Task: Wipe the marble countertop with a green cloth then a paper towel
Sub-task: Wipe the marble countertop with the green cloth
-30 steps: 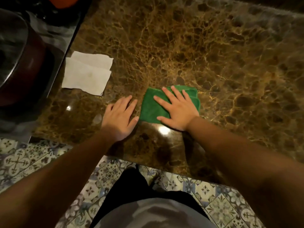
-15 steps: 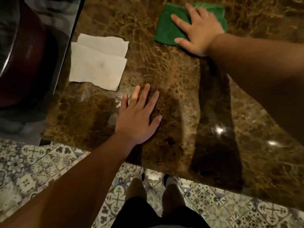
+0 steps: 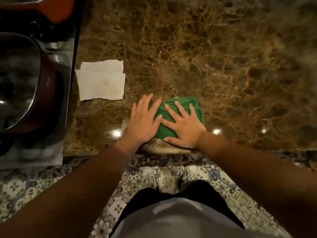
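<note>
Wiping stage, seen from the counter's front edge. The right hand [image 3: 184, 127] lies flat on the folded green cloth [image 3: 178, 115], fingers spread and pressing, not clenched; the cloth sits near the front edge of the marble countertop [image 3: 223, 66]. The left hand [image 3: 144, 121] rests palm-down just beside it, fingers extended, its fingertips overlapping the cloth's left border. The paper towel [image 3: 102, 80], 2 overlapping sheets, waits untouched to the left. For a clean pass, keep the palm's weight even and the cloth folded flat, working in overlapping strokes. Ceiling lights glint off the polished brown stone. At far left stands a dark round vessel [image 3: 25, 83], possibly a pot; blur prevents certainty. Patterned floor tiles [image 3: 163, 172] lie below.
</note>
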